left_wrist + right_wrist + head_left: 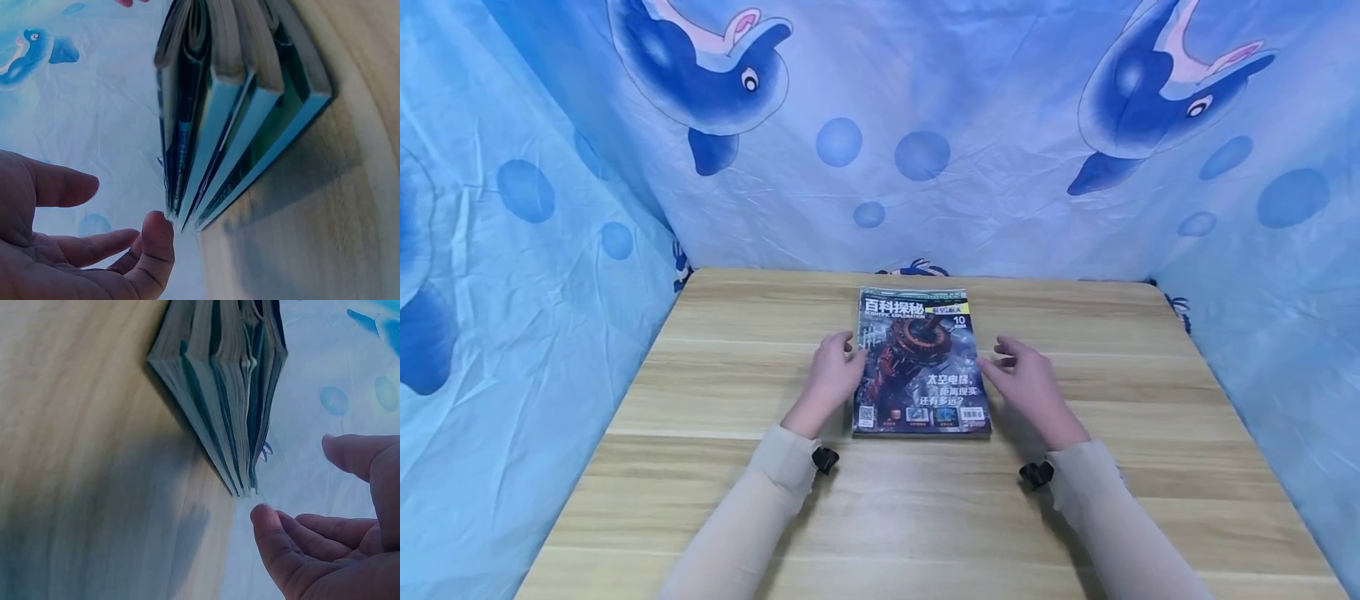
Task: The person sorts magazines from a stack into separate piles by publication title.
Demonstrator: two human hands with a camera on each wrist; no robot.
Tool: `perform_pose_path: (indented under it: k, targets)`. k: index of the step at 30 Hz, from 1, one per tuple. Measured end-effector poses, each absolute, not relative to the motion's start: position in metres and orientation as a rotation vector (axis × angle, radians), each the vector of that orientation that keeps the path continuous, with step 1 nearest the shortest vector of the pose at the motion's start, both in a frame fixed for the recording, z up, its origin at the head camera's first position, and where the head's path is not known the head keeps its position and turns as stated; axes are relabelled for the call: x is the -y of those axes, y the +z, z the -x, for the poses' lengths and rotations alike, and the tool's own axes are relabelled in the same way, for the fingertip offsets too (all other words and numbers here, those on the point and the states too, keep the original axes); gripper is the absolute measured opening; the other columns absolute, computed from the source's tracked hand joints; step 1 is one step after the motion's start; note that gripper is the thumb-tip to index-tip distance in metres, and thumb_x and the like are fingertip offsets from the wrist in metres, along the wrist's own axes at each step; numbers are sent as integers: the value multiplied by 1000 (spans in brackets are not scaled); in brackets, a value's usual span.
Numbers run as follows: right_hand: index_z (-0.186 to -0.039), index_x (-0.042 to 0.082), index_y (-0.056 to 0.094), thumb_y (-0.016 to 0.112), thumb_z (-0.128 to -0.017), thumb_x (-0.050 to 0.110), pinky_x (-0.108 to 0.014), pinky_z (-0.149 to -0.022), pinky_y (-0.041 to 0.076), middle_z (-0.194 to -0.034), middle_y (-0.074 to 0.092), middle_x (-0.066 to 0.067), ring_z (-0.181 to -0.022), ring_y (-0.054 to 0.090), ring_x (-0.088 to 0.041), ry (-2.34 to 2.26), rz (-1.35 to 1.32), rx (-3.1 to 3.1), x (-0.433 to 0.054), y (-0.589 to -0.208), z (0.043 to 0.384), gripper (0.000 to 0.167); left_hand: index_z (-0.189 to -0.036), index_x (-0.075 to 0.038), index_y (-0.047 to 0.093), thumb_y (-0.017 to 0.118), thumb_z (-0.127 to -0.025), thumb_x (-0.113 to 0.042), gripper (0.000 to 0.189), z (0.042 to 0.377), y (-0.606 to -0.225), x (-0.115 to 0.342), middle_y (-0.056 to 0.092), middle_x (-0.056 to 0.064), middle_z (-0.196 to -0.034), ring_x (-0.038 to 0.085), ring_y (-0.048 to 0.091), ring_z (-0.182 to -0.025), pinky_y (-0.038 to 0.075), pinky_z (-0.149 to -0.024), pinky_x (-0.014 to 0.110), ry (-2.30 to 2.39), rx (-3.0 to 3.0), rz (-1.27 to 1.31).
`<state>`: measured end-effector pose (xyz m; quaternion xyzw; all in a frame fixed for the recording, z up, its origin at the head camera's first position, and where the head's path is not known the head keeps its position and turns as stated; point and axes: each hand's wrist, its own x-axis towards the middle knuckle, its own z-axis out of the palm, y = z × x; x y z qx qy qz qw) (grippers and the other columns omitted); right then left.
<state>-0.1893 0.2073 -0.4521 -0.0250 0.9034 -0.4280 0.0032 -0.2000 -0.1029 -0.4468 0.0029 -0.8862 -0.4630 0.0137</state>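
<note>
A stack of several magazines lies flat on the table, and its top cover shows a red mechanical structure with white lettering. At its left edge is my left hand, fingers loosely bent and thumb near the cover's side. My right hand is at the opposite edge in a similar pose. The left wrist view shows the stack's blue and white spines, with the fingers beside them and nothing in the grasp. Page edges face my right hand in the right wrist view, where thumb and fingers are spread apart.
The wooden table extends on both sides of the stack. Behind it hangs a blue cloth printed with dolphins and bubbles, and similar cloth covers the left and right sides. A black device sits at the left cuff, another at the right.
</note>
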Motion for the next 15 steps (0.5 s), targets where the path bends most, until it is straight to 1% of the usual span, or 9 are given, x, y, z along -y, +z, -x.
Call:
perform_pose_path:
  k: [2,5,9,12,15]
  targets:
    - [-148,-8,44,71,-97,28,-50,-96,52,-130,60,-25,-115,61,-39,-1346,57,-2824,-205,-453,192,68,-141,12,49,63,-100,-13,50,202,-447,102,57,24,-117,37,57,-106,51,-91,48,-1449,2774,-46]
    - [-143,-9,49,72,-97,27,-48,-93,53,-120,65,-22,-109,63,-35,-1338,22,-2810,-202,-455,196,63,-140,13,49,63,-99,-12,50,204,-449,101,58,19,-106,31,58,-95,54,-84,44,-1445,2803,-74]
    - [-139,-9,54,72,-96,26,-46,-90,54,-112,66,-19,-103,63,-33,-1307,-29,-2805,-198,-456,199,59,-140,13,50,62,-99,-12,49,208,-452,100,58,13,-92,25,57,-78,54,-72,40,-1462,2836,-98]
    - [-137,-9,56,72,-96,26,-45,-88,54,-110,66,-18,-100,62,-32,-1292,-70,-2798,-196,-456,201,56,-139,12,51,62,-98,-12,49,210,-453,100,60,12,-90,24,59,-77,55,-71,39,-1462,2855,-119]
    - [-136,-8,57,72,-96,26,-43,-86,55,-111,65,-17,-99,62,-30,-1290,-113,-2772,-194,-456,203,54,-138,11,52,63,-97,-12,48,212,-454,99,63,13,-96,27,63,-86,56,-76,40,-1445,2868,-133]
